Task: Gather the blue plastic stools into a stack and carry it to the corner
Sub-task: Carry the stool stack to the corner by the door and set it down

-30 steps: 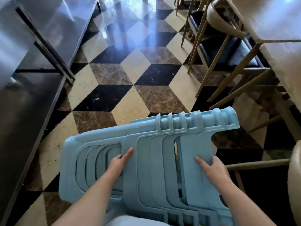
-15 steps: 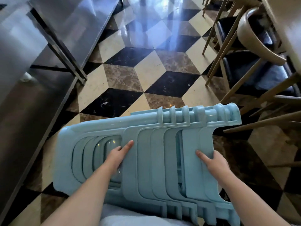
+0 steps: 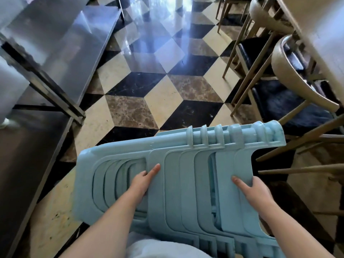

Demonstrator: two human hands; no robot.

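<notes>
Carrying stack [image 3: 186, 183] sideways for easy walking: left hand [image 3: 143, 181] hooking seat cutout, right hand [image 3: 255, 190] prob. gripping leg edge; chairs [image 3: 279, 90] at 2 o'clock.

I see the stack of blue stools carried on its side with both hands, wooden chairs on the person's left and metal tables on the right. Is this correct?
Not quite: the sides are swapped. In the head view, the wooden chairs stand on the person's right and the metal tables on the left. The rest holds: the stack of blue stools lies on its side, gripped by the left hand and the right hand.
</notes>
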